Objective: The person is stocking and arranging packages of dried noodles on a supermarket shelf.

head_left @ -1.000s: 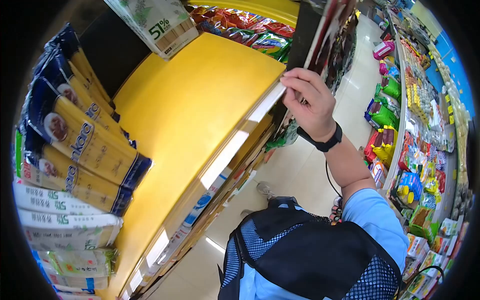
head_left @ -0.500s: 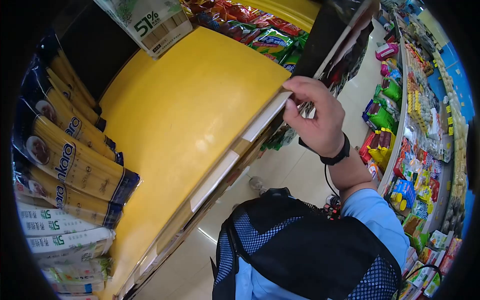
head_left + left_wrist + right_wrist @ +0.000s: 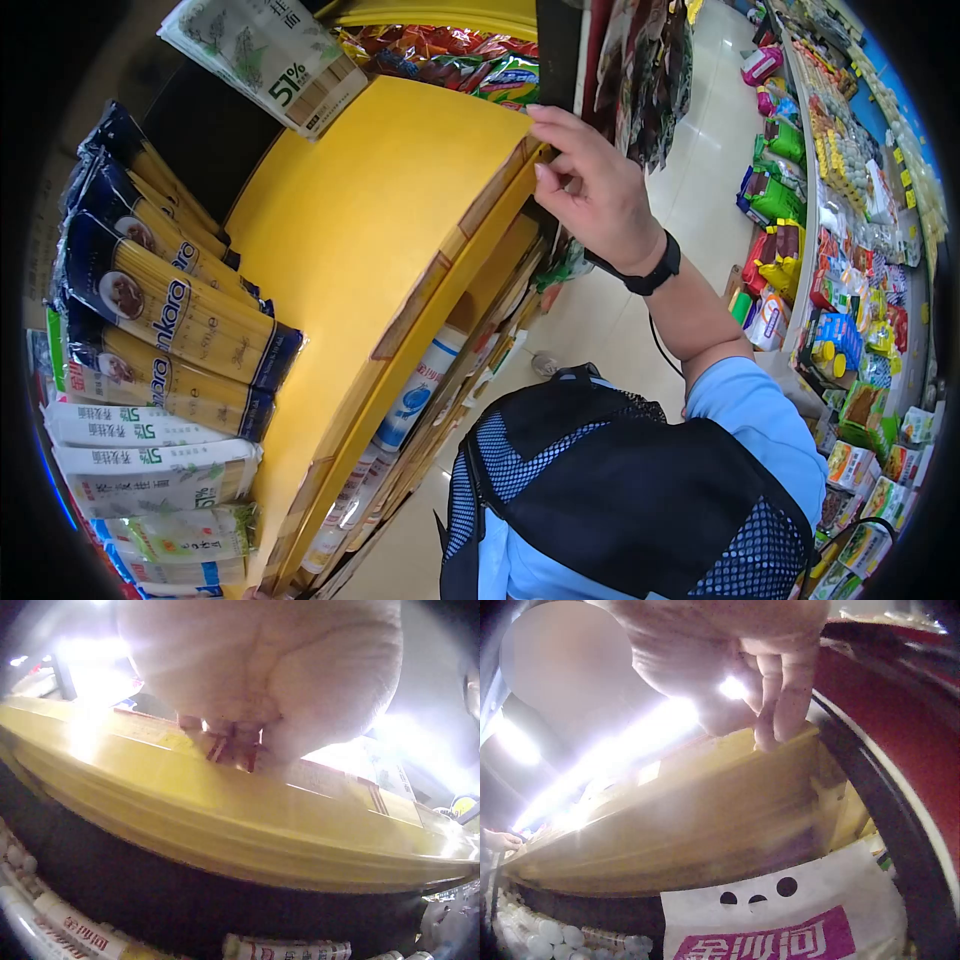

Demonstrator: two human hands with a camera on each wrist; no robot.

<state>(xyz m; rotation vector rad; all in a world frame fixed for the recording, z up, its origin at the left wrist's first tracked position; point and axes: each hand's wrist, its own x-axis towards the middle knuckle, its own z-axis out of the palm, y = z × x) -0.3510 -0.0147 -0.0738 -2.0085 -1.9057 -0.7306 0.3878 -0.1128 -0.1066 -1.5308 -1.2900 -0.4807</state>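
A yellow shelf has a strip with brown and whitish parts along its front edge. My right hand pinches the edge at the far corner, index finger on top and thumb beneath. In the right wrist view my right hand has its fingers bent over that corner. My left hand pinches the edge farther along, its fingertips mostly hidden behind the palm; the strip there bears red lines. At the left side of the right wrist view, my left hand shows small.
Noodle packs stand at the shelf's left, with white packs below them. A 51% pack lies at the back. Under the shelf are wrapped rolls. Dark hanging packets are beyond the corner; stocked shelves line the right.
The strip's white face has given way to brown and yellow along the edge. My right hand sits farther left and higher in view, still at the corner; more rolls show beneath the shelf.
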